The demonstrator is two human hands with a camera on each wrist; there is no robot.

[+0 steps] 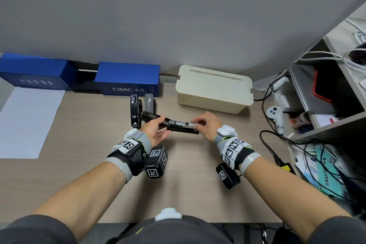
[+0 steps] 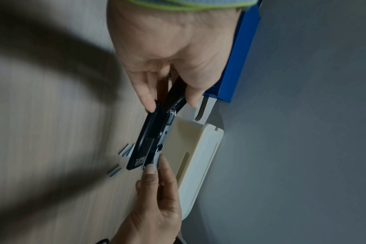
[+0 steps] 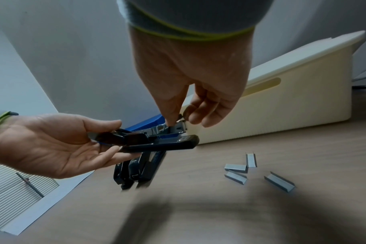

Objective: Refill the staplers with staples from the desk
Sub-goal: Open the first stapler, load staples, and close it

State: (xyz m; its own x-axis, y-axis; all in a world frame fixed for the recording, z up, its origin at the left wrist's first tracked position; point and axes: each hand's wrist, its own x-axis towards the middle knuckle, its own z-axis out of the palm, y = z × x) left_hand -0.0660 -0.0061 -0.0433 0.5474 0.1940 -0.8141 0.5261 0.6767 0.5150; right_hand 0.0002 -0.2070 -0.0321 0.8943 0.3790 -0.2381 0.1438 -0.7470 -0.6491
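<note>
While the left hand [image 1: 156, 131] grips the open stapler [image 1: 170, 123] above the desk [image 1: 95, 125], the right hand [image 1: 206, 125] pinches its metal magazine tip. It looks rigid and light; spare staples [image 3: 279, 181] seem brittle, best pinched by their sides.

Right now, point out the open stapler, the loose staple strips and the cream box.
open stapler [image 3: 157, 145]: right wrist view, black base.
loose staple strips [image 3: 279, 181]: right wrist view, nearest strip's flat top.
cream box [image 1: 213, 83]: head view, lid.
</note>
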